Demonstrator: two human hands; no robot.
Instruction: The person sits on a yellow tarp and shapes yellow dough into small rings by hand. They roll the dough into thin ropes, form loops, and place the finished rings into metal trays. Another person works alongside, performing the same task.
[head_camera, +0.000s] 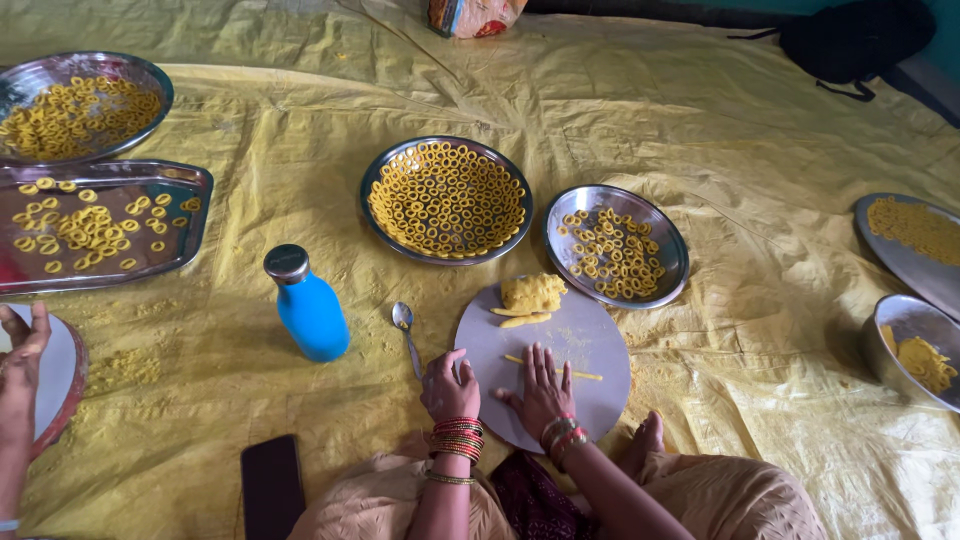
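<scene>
A round grey board lies in front of me on the yellow sheet. My right hand lies flat on it with fingers spread, pressing on a thin yellow dough rope that sticks out to the right. At the board's left edge rests my left hand, loosely curled, nothing visible in it. A lump of yellow dough and two short dough pieces sit at the board's far edge. Both wrists wear red and gold bangles.
Steel plates of yellow dough rings: a full one, a part-filled one, a tray, another plate. Blue bottle, spoon, dark phone. Another person's hand at left. Plate and bowl at right.
</scene>
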